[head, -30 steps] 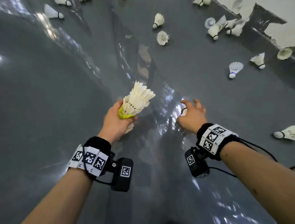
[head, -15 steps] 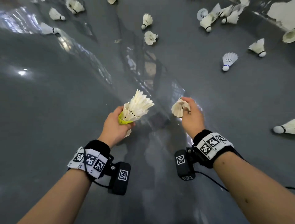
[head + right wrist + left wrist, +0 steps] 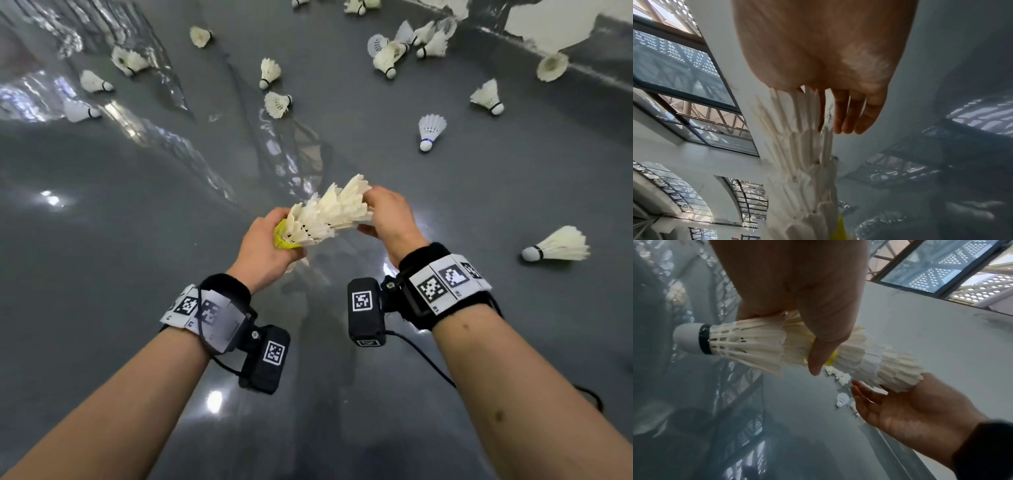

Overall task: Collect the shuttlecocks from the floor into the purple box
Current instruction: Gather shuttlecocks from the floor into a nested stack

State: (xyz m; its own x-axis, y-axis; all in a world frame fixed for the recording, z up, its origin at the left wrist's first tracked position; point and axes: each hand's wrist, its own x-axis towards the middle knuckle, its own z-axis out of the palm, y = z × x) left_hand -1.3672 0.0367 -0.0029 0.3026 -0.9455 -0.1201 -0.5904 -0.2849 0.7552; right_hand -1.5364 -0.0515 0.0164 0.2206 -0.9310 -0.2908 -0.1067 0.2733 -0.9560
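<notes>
The left hand (image 3: 263, 246) has its grip wrapped round the lower part of a nested stack of white feather shuttlecocks with one yellow one in it (image 3: 325, 216); in the left wrist view the thumb curls over the feathers and the white cork base with a black band (image 3: 692, 338) sticks out behind the hand. The stack is held above the floor, tilted up and away to the right. The right hand (image 3: 387, 219) meets the stack's open far end: its grip is relaxed, fingers (image 3: 869, 395) nearly straight and spread a little, cupping the outermost feathers from beyond and below rather than pinching them. In the right wrist view the feather tips lie against the base of the palm.

Both wrists carry black bands with white coded tags and a small black camera block.

Below lies a glossy grey floor (image 3: 137, 260) with window reflections. Loose white feather shuttlecocks are scattered on it: one on its side near the right edge (image 3: 558, 245), one with a blue band standing cork-down further off (image 3: 430, 132), a pair near the middle (image 3: 274, 89), several toward the far left, and a cluster (image 3: 407, 46) by the far right wall. The purple box is not in any view.
</notes>
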